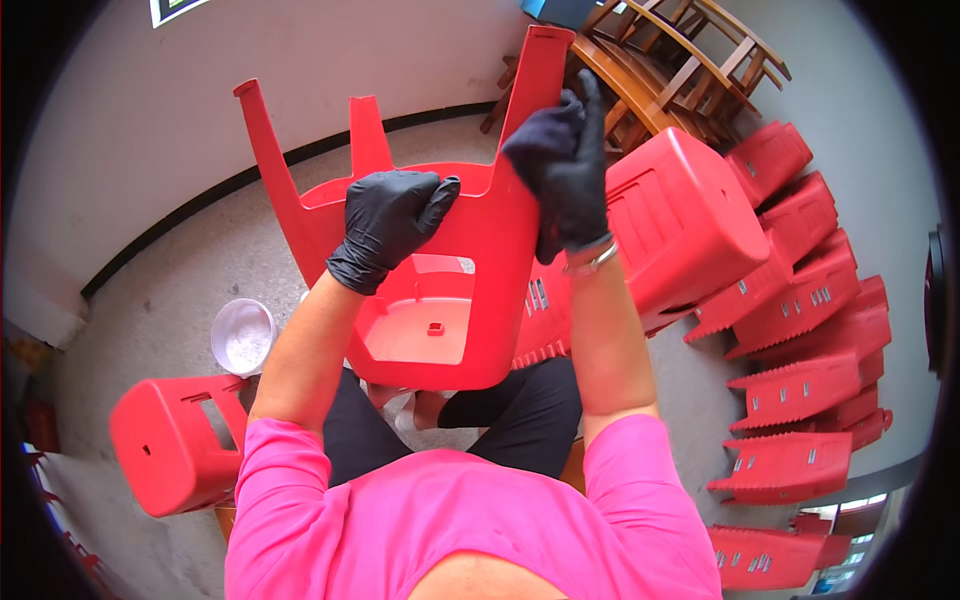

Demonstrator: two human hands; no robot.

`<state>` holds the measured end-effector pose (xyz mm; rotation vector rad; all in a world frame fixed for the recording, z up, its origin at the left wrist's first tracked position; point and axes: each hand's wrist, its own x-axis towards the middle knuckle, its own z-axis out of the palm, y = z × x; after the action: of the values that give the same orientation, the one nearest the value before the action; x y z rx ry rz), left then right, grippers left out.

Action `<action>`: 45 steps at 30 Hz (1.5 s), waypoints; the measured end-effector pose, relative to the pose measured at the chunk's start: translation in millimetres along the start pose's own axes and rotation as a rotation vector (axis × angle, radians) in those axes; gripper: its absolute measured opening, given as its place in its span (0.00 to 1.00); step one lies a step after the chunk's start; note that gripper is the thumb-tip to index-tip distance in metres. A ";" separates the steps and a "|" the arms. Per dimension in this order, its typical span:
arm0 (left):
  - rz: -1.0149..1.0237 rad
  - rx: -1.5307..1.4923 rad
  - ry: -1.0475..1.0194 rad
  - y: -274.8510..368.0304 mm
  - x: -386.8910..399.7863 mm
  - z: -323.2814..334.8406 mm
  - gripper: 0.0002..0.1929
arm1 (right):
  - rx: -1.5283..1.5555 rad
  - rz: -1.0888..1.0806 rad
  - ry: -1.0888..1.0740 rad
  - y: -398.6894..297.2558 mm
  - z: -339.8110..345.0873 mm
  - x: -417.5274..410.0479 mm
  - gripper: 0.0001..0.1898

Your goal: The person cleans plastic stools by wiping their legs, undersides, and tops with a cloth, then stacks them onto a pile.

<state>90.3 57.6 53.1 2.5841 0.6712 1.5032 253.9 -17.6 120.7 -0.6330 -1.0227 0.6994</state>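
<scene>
A red plastic stool [491, 292] is upside down before me, its legs pointing up and away and its seat end near my lap. My left hand [394, 225], in a black glove, is closed over the edge between two legs. In my black-gloved right hand [570, 172] is a bunched dark cloth [546, 142]; this hand is at the tall right leg of the stool. The fingers inside the cloth are partly hidden. Through the opening in the stool's side, the underside of the seat shows.
A white bucket [244, 337] with whitish contents stands on the floor at left, near another red stool [169, 442]. To the right is a red stool stack [675, 225]; more stacks [802, 307] line the wall. Wooden furniture [667, 67] is piled at the back right.
</scene>
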 end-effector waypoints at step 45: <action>-0.149 0.132 0.077 -2.0 6.1 9.1 0.18 | -1.156 -0.294 -0.074 37.6 -26.9 -47.7 0.45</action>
<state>99.9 63.2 52.8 2.5120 0.9805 1.5679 253.5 -34.8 56.5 -1.4057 -1.5256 -0.2076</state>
